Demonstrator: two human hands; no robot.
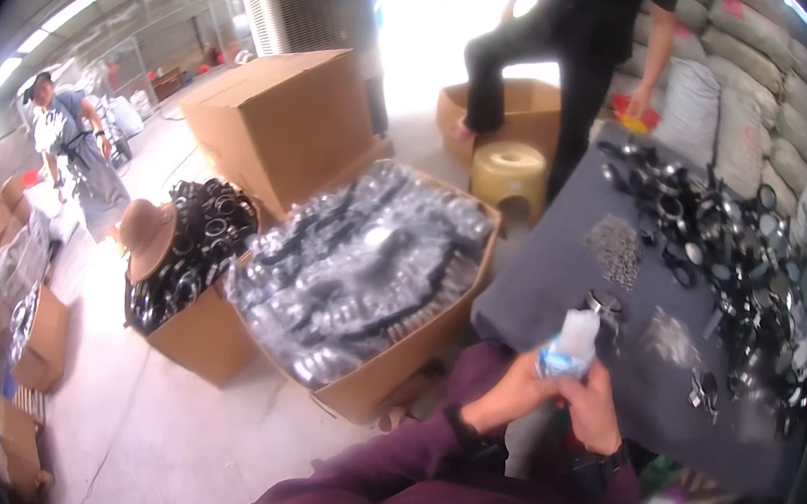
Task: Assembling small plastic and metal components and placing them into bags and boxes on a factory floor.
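Both my hands meet at the near edge of the grey-covered table. My left hand (514, 394) and my right hand (595, 413) are closed around a small white and light-blue packet (568, 351), its white part pointing up and away from me. It is blurred, so its exact kind does not show. Just beyond it on the table lies a round metal and dark part (605, 303). A heap of small silvery pieces (615, 250) sits farther back, and a patch of small pale pieces (671, 337) lies to the right of the packet.
Black and silver ring-shaped parts (717, 240) cover the table's (542, 269) right side. To my left stand an open carton of clear-wrapped items (363, 257), a carton of dark rings (198, 323) and a closed box (269, 120). A person (589, 53) stands beyond, near a yellow stool (508, 176).
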